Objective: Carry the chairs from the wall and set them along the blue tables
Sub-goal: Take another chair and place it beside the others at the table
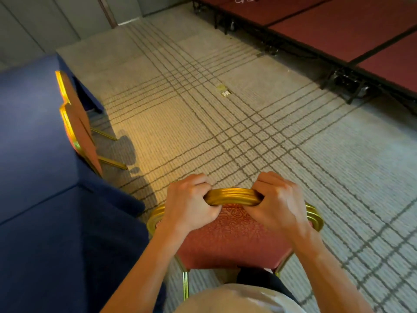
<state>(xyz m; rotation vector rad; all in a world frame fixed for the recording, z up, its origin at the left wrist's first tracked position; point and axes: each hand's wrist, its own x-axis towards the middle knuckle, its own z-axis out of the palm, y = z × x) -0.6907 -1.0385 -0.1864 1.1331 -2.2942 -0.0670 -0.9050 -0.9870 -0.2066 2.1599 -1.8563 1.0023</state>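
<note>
A chair with a gold frame and red patterned padding is right in front of me, its backrest facing me. My left hand and my right hand both grip the gold top rail of its back. The chair stands just right of the blue-clothed table that fills the left side. Two more gold and red chairs are pushed in along that table's right edge, farther ahead.
Beige carpet with dark grid lines spreads ahead and to the right. A low stage with red panels on black legs runs along the far right. A floor socket plate lies in the carpet. Grey wall panels stand far left.
</note>
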